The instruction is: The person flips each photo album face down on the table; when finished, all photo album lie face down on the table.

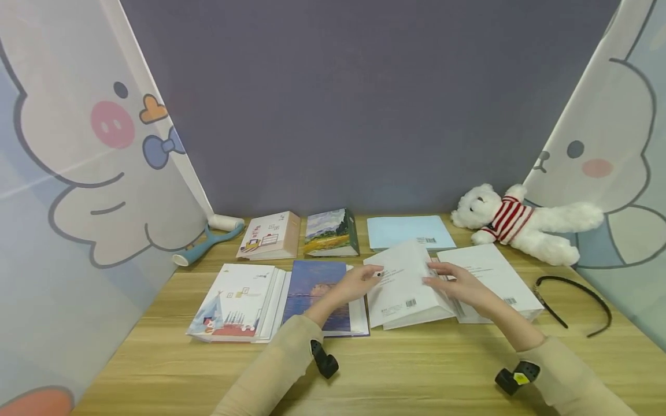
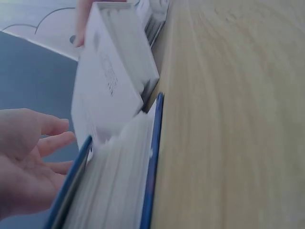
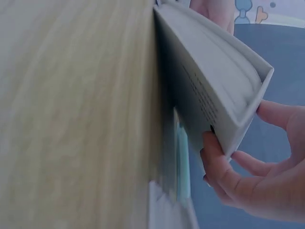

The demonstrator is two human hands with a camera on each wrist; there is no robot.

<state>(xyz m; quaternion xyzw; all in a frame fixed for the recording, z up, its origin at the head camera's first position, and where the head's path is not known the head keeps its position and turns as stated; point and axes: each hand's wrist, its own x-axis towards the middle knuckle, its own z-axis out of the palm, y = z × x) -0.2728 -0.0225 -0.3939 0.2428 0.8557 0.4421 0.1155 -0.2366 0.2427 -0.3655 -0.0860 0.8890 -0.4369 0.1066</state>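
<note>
A thick white book (image 1: 403,283) with small print and a barcode on its cover stands tilted over the table. My right hand (image 1: 465,286) grips its right edge; in the right wrist view the thumb and fingers (image 3: 220,164) bend round the book's spine (image 3: 238,133). My left hand (image 1: 359,281) is at the book's upper left edge, over a blue picture book (image 1: 312,294). In the left wrist view that hand (image 2: 26,162) has loosely extended fingers beside the white book (image 2: 105,90). Whether they touch it is hard to tell.
Another white book (image 1: 484,271) lies to the right, and one with a tent picture (image 1: 234,300) to the left. Behind are a pink book (image 1: 267,234), a landscape book (image 1: 328,231) and a light-blue book (image 1: 408,230). A lint roller (image 1: 208,242), teddy bear (image 1: 512,222) and black cord (image 1: 583,289) flank them.
</note>
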